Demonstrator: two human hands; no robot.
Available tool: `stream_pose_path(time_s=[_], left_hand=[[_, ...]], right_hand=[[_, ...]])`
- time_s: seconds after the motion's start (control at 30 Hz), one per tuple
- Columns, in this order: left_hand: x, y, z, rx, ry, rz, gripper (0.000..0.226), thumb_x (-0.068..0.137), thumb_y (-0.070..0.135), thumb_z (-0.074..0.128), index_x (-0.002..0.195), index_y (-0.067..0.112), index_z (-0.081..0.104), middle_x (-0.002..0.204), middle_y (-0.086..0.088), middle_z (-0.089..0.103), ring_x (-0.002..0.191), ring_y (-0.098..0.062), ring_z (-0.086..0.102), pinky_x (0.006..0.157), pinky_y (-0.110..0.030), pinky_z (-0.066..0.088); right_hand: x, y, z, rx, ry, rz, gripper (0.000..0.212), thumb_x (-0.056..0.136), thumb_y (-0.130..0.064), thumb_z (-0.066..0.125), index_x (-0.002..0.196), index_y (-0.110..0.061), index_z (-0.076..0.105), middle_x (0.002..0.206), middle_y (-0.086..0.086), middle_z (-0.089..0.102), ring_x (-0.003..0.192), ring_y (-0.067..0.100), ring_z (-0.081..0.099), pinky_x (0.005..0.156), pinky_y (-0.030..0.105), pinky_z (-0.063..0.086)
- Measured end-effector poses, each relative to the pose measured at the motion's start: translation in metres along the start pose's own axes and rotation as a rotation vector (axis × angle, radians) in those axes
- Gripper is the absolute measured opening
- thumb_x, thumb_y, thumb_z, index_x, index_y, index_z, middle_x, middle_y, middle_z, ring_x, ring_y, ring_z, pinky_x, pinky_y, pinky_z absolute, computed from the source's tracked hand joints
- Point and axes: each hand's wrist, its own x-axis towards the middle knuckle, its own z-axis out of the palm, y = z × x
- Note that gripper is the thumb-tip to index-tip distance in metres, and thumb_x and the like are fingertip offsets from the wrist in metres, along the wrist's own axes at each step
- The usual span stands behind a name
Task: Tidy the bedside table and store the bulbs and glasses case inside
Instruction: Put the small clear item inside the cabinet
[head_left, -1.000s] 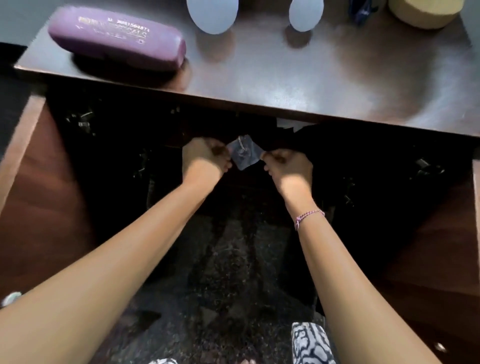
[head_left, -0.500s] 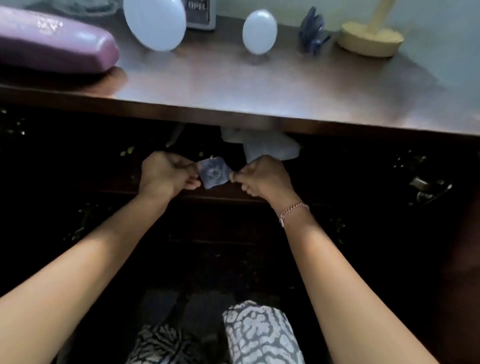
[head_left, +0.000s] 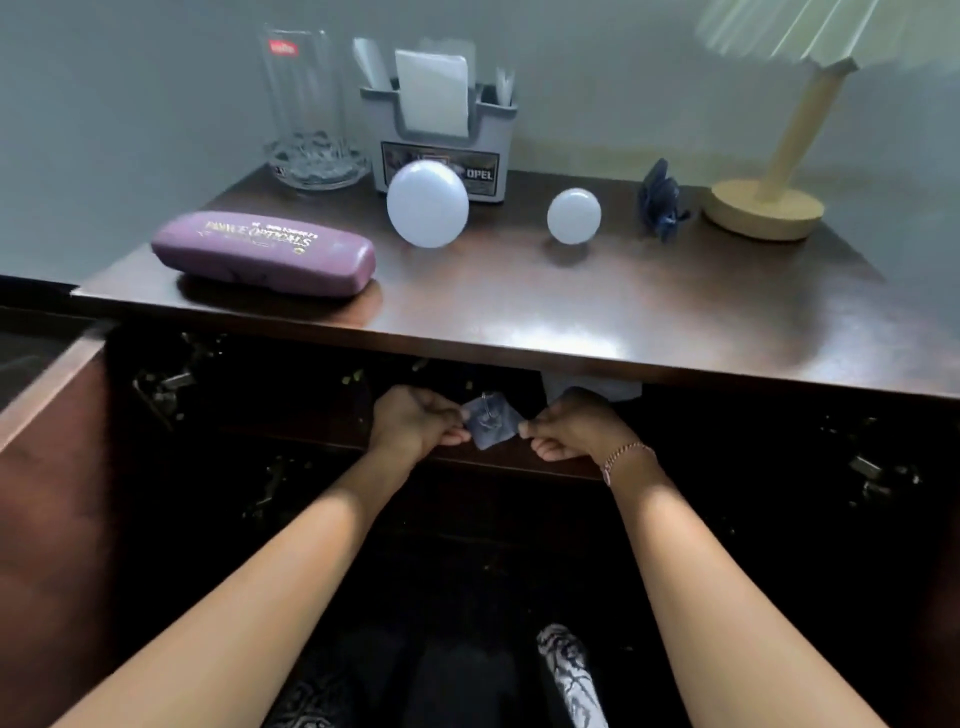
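The purple glasses case (head_left: 262, 253) lies at the front left of the tabletop (head_left: 571, 306). The big bulb (head_left: 427, 203) and small bulb (head_left: 573, 215) stand further back, well apart. The case looks stiff and light, best gripped across its middle. The bulbs look light, smooth and breakable, so cup each round its globe. Below, in the open cupboard, the left hand (head_left: 415, 423) and right hand (head_left: 571, 431) each pinch an edge of a small clear hook pad (head_left: 488, 427).
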Motion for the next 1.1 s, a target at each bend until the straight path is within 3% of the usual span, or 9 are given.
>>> stream_pose_path(time_s=[0.13, 0.23, 0.37, 0.5, 0.63, 0.77, 0.93, 1.03, 1.1], left_hand=[[0.002, -0.003, 0.0, -0.014, 0.017, -0.014, 0.003, 0.081, -0.005, 0.066, 0.083, -0.007, 0.065, 0.068, -0.011, 0.065, 0.043, -0.007, 0.064, 0.05, -0.015, 0.055], [0.003, -0.003, -0.001, -0.036, 0.011, -0.025, 0.011, 0.081, -0.005, 0.066, 0.072, 0.002, 0.063, 0.068, -0.011, 0.065, 0.043, -0.008, 0.065, 0.049, -0.015, 0.055], [0.005, -0.002, 0.0, -0.067, 0.004, -0.045, 0.012, 0.082, -0.004, 0.065, 0.072, 0.003, 0.062, 0.066, -0.011, 0.065, 0.043, -0.009, 0.065, 0.046, -0.014, 0.053], [0.007, -0.003, 0.001, -0.08, 0.007, -0.055, 0.015, 0.083, -0.004, 0.063, 0.071, 0.003, 0.062, 0.064, -0.011, 0.064, 0.04, -0.007, 0.063, 0.044, -0.013, 0.051], [0.009, -0.004, 0.002, -0.088, -0.001, -0.054, 0.015, 0.083, -0.005, 0.063, 0.069, 0.001, 0.063, 0.063, -0.012, 0.064, 0.039, -0.008, 0.063, 0.045, -0.014, 0.052], [0.01, -0.004, 0.002, -0.104, -0.006, -0.062, 0.014, 0.083, -0.007, 0.062, 0.07, -0.002, 0.062, 0.061, -0.011, 0.062, 0.037, -0.008, 0.061, 0.043, -0.014, 0.051], [0.008, 0.002, 0.003, -0.102, -0.024, -0.091, 0.023, 0.084, -0.007, 0.061, 0.064, 0.003, 0.057, 0.062, -0.01, 0.06, 0.034, -0.007, 0.059, 0.042, -0.013, 0.051], [0.009, 0.002, 0.001, -0.089, -0.034, -0.098, 0.017, 0.084, -0.005, 0.062, 0.068, 0.0, 0.059, 0.067, -0.012, 0.061, 0.035, -0.006, 0.06, 0.045, -0.013, 0.052], [0.008, 0.002, 0.0, -0.095, -0.041, -0.105, 0.005, 0.084, -0.005, 0.063, 0.08, -0.008, 0.063, 0.074, -0.016, 0.064, 0.038, -0.007, 0.062, 0.046, -0.013, 0.053]], right_hand=[[0.001, 0.002, 0.003, 0.001, 0.026, -0.012, 0.022, 0.084, -0.014, 0.068, 0.091, 0.007, 0.067, 0.063, 0.006, 0.061, 0.054, 0.01, 0.059, 0.059, 0.019, 0.056], [0.003, 0.002, 0.003, 0.028, 0.015, 0.012, 0.023, 0.085, -0.014, 0.067, 0.094, 0.007, 0.066, 0.062, 0.006, 0.06, 0.053, 0.009, 0.058, 0.062, 0.021, 0.056], [0.003, 0.001, 0.005, 0.021, 0.029, 0.034, 0.02, 0.087, -0.013, 0.065, 0.096, 0.006, 0.064, 0.062, 0.005, 0.059, 0.054, 0.008, 0.058, 0.049, 0.015, 0.053], [0.001, -0.001, 0.007, 0.056, -0.006, 0.085, 0.011, 0.09, -0.011, 0.06, 0.084, -0.002, 0.058, 0.064, 0.005, 0.055, 0.054, 0.008, 0.053, 0.043, 0.012, 0.047], [-0.001, -0.002, 0.008, 0.09, -0.049, 0.111, 0.028, 0.093, -0.005, 0.054, 0.067, -0.006, 0.046, 0.06, 0.008, 0.045, 0.043, 0.006, 0.046, 0.037, 0.008, 0.04], [-0.003, -0.004, 0.011, 0.103, -0.07, 0.116, 0.032, 0.095, -0.002, 0.049, 0.064, -0.006, 0.04, 0.059, 0.005, 0.035, 0.05, 0.011, 0.031, 0.03, 0.008, 0.03], [0.0, 0.001, 0.013, 0.04, -0.023, 0.089, 0.035, 0.095, -0.004, 0.049, 0.061, -0.008, 0.04, 0.058, 0.005, 0.037, 0.05, 0.013, 0.032, 0.031, 0.008, 0.029], [-0.001, 0.002, 0.015, -0.01, 0.024, 0.076, 0.035, 0.094, -0.006, 0.051, 0.061, -0.009, 0.042, 0.057, 0.006, 0.039, 0.051, 0.012, 0.035, 0.037, 0.009, 0.034], [-0.003, 0.001, 0.016, -0.077, 0.055, 0.06, 0.035, 0.094, -0.012, 0.055, 0.06, -0.011, 0.045, 0.057, 0.005, 0.046, 0.053, 0.014, 0.042, 0.056, 0.02, 0.045]])
